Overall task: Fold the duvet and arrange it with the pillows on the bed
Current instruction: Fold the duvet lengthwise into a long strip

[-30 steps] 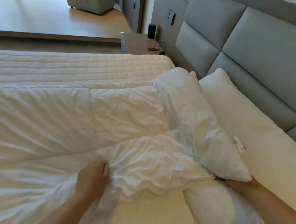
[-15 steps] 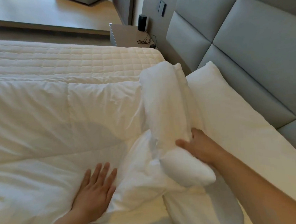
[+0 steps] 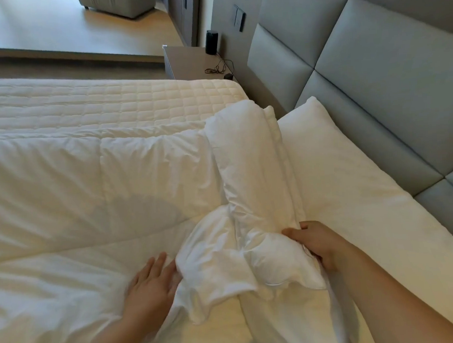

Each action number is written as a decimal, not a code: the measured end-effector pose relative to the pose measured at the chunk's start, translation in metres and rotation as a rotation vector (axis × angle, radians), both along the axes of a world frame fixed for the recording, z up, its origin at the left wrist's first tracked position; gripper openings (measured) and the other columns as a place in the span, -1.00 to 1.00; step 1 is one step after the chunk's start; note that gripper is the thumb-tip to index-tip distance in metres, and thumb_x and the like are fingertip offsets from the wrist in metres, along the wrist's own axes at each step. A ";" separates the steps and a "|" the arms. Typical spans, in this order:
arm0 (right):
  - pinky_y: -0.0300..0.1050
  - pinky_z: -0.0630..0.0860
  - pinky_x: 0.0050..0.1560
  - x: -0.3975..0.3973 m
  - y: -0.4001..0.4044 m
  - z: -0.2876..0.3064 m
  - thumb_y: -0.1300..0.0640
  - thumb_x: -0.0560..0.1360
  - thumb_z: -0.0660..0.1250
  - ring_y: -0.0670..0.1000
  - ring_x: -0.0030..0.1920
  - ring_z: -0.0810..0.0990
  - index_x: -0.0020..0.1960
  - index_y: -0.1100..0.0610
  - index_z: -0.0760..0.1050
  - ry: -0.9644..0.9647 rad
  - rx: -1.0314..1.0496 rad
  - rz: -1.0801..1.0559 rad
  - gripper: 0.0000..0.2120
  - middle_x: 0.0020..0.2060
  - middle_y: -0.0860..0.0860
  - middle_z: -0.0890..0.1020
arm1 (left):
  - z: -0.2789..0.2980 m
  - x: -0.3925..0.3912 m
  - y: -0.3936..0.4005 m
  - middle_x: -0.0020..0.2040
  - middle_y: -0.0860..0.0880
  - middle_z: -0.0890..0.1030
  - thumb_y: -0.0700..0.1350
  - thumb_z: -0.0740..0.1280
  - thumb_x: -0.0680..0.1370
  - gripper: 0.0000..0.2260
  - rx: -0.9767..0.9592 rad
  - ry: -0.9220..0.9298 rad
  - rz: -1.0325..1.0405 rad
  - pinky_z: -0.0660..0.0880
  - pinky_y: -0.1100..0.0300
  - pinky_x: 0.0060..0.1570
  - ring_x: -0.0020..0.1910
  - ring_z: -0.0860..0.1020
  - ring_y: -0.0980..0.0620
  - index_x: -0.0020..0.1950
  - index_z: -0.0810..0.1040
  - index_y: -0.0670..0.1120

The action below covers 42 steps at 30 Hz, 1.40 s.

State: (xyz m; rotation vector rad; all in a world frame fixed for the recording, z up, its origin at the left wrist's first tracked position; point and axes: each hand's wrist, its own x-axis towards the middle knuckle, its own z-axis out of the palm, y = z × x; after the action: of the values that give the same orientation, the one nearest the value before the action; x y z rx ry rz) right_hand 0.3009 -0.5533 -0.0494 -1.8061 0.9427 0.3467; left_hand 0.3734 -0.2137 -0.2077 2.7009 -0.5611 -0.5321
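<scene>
A white duvet (image 3: 75,196) lies folded across the bed, its near corner bunched up in front of me. My left hand (image 3: 150,284) rests flat on the duvet with fingers straight, fingertips at the edge of the bunched corner. A white pillow (image 3: 251,167) stands on its long edge between the duvet and a second white pillow (image 3: 353,184), which lies flat along the headboard. My right hand (image 3: 317,242) grips the near end of the upright pillow, fingers curled round it.
Beyond the duvet shows the quilted mattress cover (image 3: 109,101). A grey padded headboard (image 3: 373,69) runs along the right. A bedside table (image 3: 189,59) at the far end carries a black speaker (image 3: 211,41) and a cable. A grey ottoman (image 3: 119,3) sits on the floor.
My left hand let go of the bunched duvet and flattened on it. My right hand came out from under the pillow, gripped its near end and tipped it onto its edge.
</scene>
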 end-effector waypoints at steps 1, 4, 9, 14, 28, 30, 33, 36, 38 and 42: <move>0.14 0.60 0.05 0.000 0.002 0.001 0.10 0.45 0.43 0.17 -0.10 0.69 -0.02 0.24 0.64 0.019 0.041 0.008 -0.79 -0.16 0.17 0.71 | 0.015 0.000 -0.009 0.56 0.05 0.23 0.34 -0.21 0.54 -0.35 -0.145 0.100 0.141 0.21 0.05 0.43 0.52 0.23 -0.01 0.51 0.30 0.12; 0.17 0.56 0.12 0.001 0.004 0.004 0.13 0.43 0.44 0.19 -0.04 0.68 0.04 0.28 0.61 -0.006 0.119 -0.019 -0.73 -0.10 0.20 0.70 | 0.047 0.000 -0.034 0.41 0.00 0.46 0.19 0.02 0.65 -0.56 -0.542 0.291 0.384 0.31 0.08 0.30 0.38 0.41 -0.04 0.42 0.42 0.04; 0.17 0.55 0.12 -0.008 0.020 0.005 0.20 0.45 0.41 0.22 -0.01 0.67 0.10 0.29 0.57 -0.058 0.274 -0.064 -0.73 -0.05 0.23 0.68 | 0.036 -0.034 -0.044 0.61 -0.05 -0.13 0.49 -0.11 0.46 -0.23 0.041 0.091 -0.114 0.05 -0.20 0.47 0.58 0.00 -0.17 0.59 -0.16 0.17; -0.35 0.48 -0.45 0.000 0.020 0.073 0.29 0.49 0.33 -0.11 -0.40 0.62 -0.07 0.24 0.57 -0.308 -0.087 0.005 -0.94 -0.33 0.07 0.66 | 0.038 -0.047 -0.042 0.52 -0.05 -0.38 0.54 -0.10 0.42 -0.18 0.139 0.023 -0.223 -0.06 -0.18 0.49 0.58 -0.21 -0.15 0.54 -0.33 0.22; -0.10 0.42 -0.33 -0.021 -0.011 0.064 0.12 0.55 0.25 0.11 -0.21 0.60 -0.01 0.23 0.58 0.022 -0.257 -0.005 -0.79 -0.18 0.15 0.66 | 0.048 -0.049 -0.021 0.62 -0.04 -0.18 0.33 0.11 0.53 -0.32 0.273 0.193 -0.475 0.01 -0.15 0.49 0.58 -0.06 -0.20 0.54 -0.21 0.32; -0.10 0.37 -0.36 -0.024 -0.006 0.071 0.15 0.56 0.21 0.11 -0.28 0.56 -0.05 0.28 0.56 0.009 -0.246 -0.027 -0.77 -0.24 0.16 0.64 | 0.054 -0.044 -0.018 0.62 -0.02 -0.17 0.32 0.09 0.55 -0.35 0.292 0.204 -0.504 0.03 -0.15 0.49 0.58 -0.04 -0.18 0.54 -0.19 0.32; -0.09 0.41 -0.33 -0.030 -0.004 0.073 0.15 0.56 0.21 0.18 -0.23 0.59 0.02 0.31 0.54 -0.026 -0.182 -0.084 -0.76 -0.20 0.22 0.65 | 0.056 -0.041 -0.010 0.62 0.02 -0.15 0.33 0.06 0.56 -0.38 0.311 0.222 -0.529 0.06 -0.12 0.49 0.58 -0.02 -0.14 0.54 -0.16 0.32; -0.05 0.53 -0.24 -0.035 0.001 0.072 0.18 0.56 0.26 0.23 -0.11 0.66 0.12 0.28 0.53 -0.067 -0.001 -0.139 -0.78 -0.10 0.24 0.69 | 0.059 -0.039 -0.007 0.62 0.05 -0.13 0.31 0.07 0.57 -0.40 0.279 0.230 -0.515 0.04 -0.08 0.51 0.58 -0.01 -0.10 0.55 -0.12 0.31; -0.09 0.57 -0.28 -0.035 0.013 0.071 0.22 0.55 0.27 0.17 -0.14 0.69 0.12 0.27 0.55 -0.074 0.058 -0.085 -0.80 -0.12 0.20 0.70 | 0.062 -0.035 -0.006 0.62 0.04 -0.04 0.26 0.10 0.59 -0.43 0.195 0.277 -0.471 0.04 0.01 0.52 0.58 0.03 -0.06 0.57 0.00 0.27; -0.19 0.56 -0.35 -0.017 0.049 0.087 0.22 0.52 0.32 0.04 -0.20 0.69 0.02 0.20 0.59 -0.192 -0.116 0.048 -0.88 -0.20 0.09 0.71 | 0.088 -0.013 0.002 0.47 0.00 0.42 0.10 0.17 0.65 -0.63 -0.242 0.532 -0.129 0.25 0.13 0.43 0.42 0.39 0.03 0.45 0.42 0.07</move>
State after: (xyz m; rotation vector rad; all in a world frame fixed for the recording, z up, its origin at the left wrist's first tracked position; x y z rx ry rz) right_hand 0.2843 -0.5045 0.0371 -1.9324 0.7995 0.1472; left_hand 0.3605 -0.2121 -0.1198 2.1777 -0.6008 -1.0928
